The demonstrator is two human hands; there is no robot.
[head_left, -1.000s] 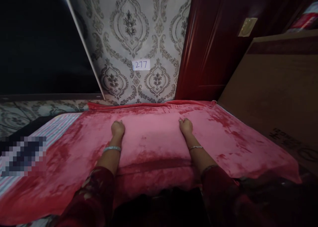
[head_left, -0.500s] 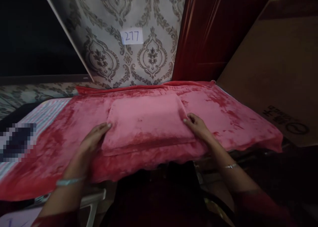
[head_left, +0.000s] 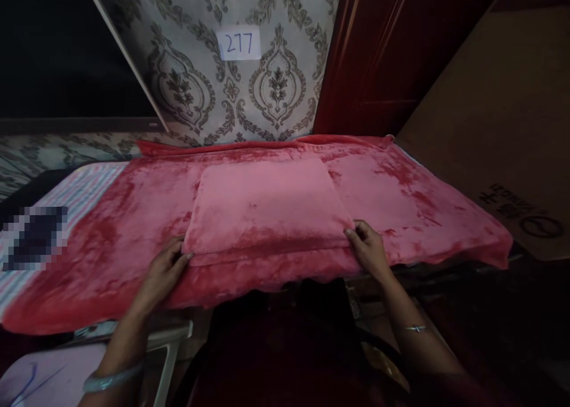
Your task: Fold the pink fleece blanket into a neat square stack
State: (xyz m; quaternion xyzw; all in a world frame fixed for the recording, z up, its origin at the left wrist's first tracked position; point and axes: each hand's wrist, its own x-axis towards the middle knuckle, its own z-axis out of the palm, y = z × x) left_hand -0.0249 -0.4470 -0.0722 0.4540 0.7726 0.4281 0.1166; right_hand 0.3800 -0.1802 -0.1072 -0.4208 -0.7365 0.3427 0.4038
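Observation:
A pink plush cloth (head_left: 262, 196), folded into a flat rectangle, lies in the middle of the table in the head view. Its near edge shows several layers. My left hand (head_left: 165, 270) pinches the near left corner between thumb and fingers. At the near right corner, my right hand (head_left: 369, 249) grips the edge with its thumb on top. Beneath the folded cloth spreads a larger red-pink plush cover (head_left: 423, 217), rumpled along its back edge and hanging over the front.
A striped cloth (head_left: 95, 184) shows at the left, with a blurred dark patch on it. Behind stand a dark screen (head_left: 66, 56) and a patterned wall holding a paper marked 277 (head_left: 239, 43). A large cardboard box (head_left: 499, 128) borders the right side.
Both hands have slid toward me along the folded cloth's sides, from mid-edge to its near corners. The cloth's sides now lie flatter and straighter. The view has shifted slightly.

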